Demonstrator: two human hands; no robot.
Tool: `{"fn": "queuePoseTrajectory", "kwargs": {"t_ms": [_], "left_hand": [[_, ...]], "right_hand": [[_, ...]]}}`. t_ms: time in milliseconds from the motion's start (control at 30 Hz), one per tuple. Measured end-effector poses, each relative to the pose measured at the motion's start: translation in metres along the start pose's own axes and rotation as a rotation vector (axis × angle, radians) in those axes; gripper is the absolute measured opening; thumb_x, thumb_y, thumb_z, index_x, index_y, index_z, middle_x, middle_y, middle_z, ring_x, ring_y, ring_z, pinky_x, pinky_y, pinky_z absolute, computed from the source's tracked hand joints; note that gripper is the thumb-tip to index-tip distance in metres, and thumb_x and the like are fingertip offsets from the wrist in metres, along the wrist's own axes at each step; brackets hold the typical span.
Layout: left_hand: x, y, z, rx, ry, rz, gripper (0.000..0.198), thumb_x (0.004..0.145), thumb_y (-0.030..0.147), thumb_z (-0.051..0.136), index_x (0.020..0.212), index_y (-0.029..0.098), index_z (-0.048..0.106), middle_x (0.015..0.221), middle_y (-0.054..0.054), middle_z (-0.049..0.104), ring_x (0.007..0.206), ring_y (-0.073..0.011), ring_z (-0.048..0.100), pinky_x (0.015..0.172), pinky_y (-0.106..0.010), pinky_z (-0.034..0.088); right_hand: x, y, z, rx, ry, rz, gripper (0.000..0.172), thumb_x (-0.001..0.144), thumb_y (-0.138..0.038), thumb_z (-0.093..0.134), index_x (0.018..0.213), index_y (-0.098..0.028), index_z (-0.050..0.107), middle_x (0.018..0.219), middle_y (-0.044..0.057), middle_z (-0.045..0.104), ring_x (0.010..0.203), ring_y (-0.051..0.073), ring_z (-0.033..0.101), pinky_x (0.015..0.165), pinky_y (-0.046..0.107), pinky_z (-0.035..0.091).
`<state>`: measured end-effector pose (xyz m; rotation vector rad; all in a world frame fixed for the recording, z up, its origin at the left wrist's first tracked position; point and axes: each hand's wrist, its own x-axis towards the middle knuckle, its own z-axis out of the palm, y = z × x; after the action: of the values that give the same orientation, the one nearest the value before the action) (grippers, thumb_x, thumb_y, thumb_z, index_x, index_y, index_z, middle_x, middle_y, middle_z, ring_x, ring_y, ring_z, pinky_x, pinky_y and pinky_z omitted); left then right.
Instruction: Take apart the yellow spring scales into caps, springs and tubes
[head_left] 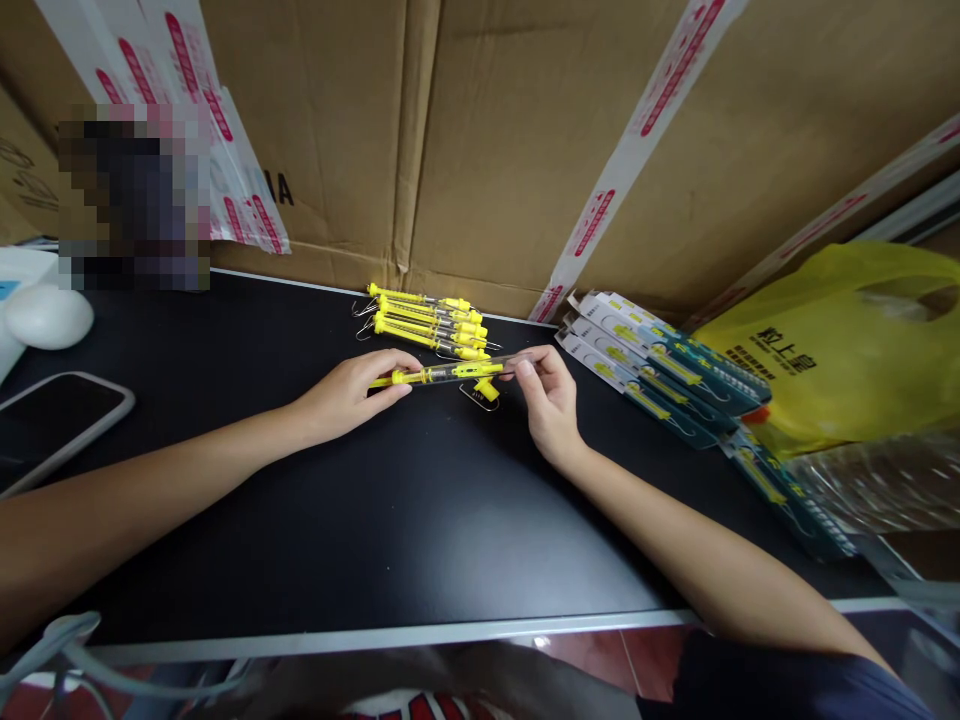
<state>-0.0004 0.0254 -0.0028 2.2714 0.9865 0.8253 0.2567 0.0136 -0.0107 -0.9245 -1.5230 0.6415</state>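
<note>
A yellow tool (439, 376), seemingly inside a clear sleeve, is held level just above the black table (420, 520), near a pile of like tools (427, 322). One end is pinched by the left hand (356, 392), the other by the right hand (549, 400). A light, level hold at both ends is judged advisable. The sleeve's edges are hardly discernible, and the print on the packaged cards (652, 372) cannot be read.

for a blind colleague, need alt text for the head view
The left hand and right hand hold a slim yellow tool by its ends over a black table. Behind it lies a pile of like tools; packaged tools and a yellow bag lie to the right, a phone to the left.
</note>
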Motion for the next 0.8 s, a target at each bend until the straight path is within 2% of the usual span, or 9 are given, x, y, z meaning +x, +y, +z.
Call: {"fn": "queuePoseTrajectory", "kwargs": {"t_ms": [167, 333, 467, 600, 800], "left_hand": [[0.0, 0.004, -0.003, 0.074, -0.028, -0.046, 0.029, 0.089, 0.037, 0.046, 0.113, 0.022, 0.053, 0.092, 0.0, 0.061, 0.08, -0.013, 0.057, 0.073, -0.025, 0.043], [0.001, 0.0, -0.003, 0.07, -0.041, -0.042, 0.031, 0.087, 0.038, 0.05, 0.113, 0.024, 0.055, 0.085, 0.002, 0.059, 0.072, -0.0109, 0.055, 0.066, -0.023, 0.04], [0.0, -0.001, -0.003, 0.02, -0.017, -0.081, 0.037, 0.085, 0.036, 0.054, 0.12, 0.024, 0.05, 0.084, 0.003, 0.059, 0.067, -0.0091, 0.054, 0.064, -0.022, 0.04], [0.0, -0.001, -0.003, -0.004, -0.001, -0.094, 0.036, 0.084, 0.034, 0.055, 0.119, 0.024, 0.05, 0.082, 0.004, 0.059, 0.067, -0.0086, 0.053, 0.065, -0.022, 0.039], [0.0, -0.002, -0.002, -0.005, 0.01, -0.091, 0.031, 0.086, 0.033, 0.054, 0.115, 0.022, 0.053, 0.076, 0.005, 0.057, 0.066, -0.0083, 0.053, 0.064, -0.021, 0.039]], "right_hand": [[0.0, 0.001, 0.001, 0.028, -0.01, 0.017, 0.022, 0.087, -0.043, 0.053, 0.086, -0.022, 0.05, 0.079, 0.0, 0.055, 0.072, 0.012, 0.056, 0.07, 0.029, 0.05], [0.001, -0.001, 0.001, 0.084, -0.024, 0.036, 0.022, 0.085, -0.042, 0.056, 0.087, -0.021, 0.052, 0.083, 0.001, 0.056, 0.073, 0.012, 0.057, 0.072, 0.029, 0.05], [0.002, -0.003, 0.0, 0.036, -0.033, 0.074, 0.022, 0.08, -0.041, 0.063, 0.087, -0.021, 0.057, 0.083, 0.001, 0.058, 0.073, 0.012, 0.057, 0.07, 0.027, 0.049], [0.004, 0.0, -0.001, 0.038, -0.004, 0.088, 0.021, 0.077, -0.039, 0.067, 0.085, -0.021, 0.06, 0.079, -0.001, 0.06, 0.071, 0.011, 0.057, 0.066, 0.025, 0.049], [0.013, 0.001, -0.008, 0.176, 0.028, 0.143, 0.022, 0.077, -0.034, 0.068, 0.092, -0.022, 0.058, 0.077, -0.002, 0.061, 0.071, 0.01, 0.06, 0.068, 0.024, 0.052]]}}
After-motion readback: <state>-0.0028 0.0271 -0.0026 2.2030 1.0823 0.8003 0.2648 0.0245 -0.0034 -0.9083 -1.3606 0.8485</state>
